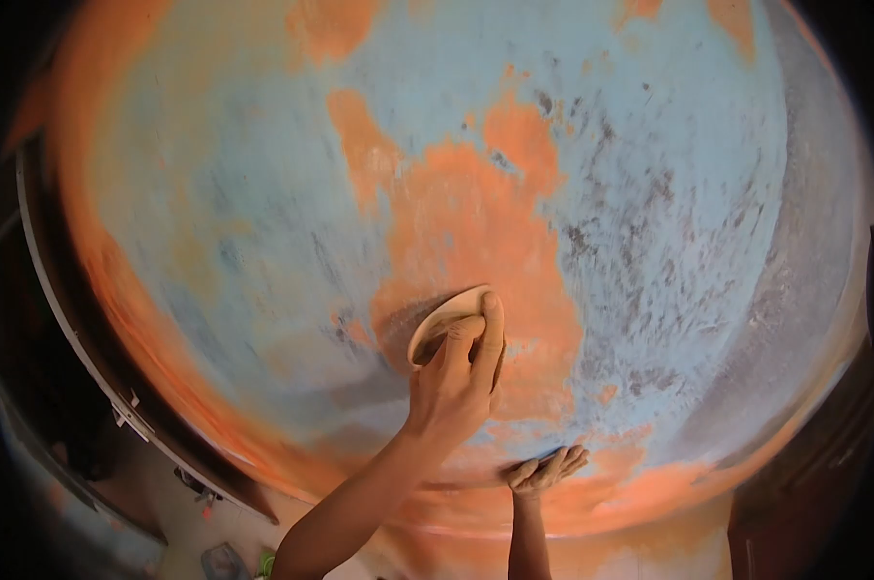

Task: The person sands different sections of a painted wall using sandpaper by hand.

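Note:
A large curved panel (263, 193), blue with orange patches and dark marks, fills most of the head view. My left hand (456, 372) grips a round tan sanding pad (437, 324), whose upper edge stands out past my fingers against the central orange patch. Lower and to the right, my right hand (550, 470) rests against the bottom part of the panel with its fingers spread, holding nothing that shows.
A dark gap and a thin curved metal edge (60, 300) run down the left side. Below the panel is a pale floor (200, 532) with small items at the lower left. Dark reddish surfaces stand at the lower right.

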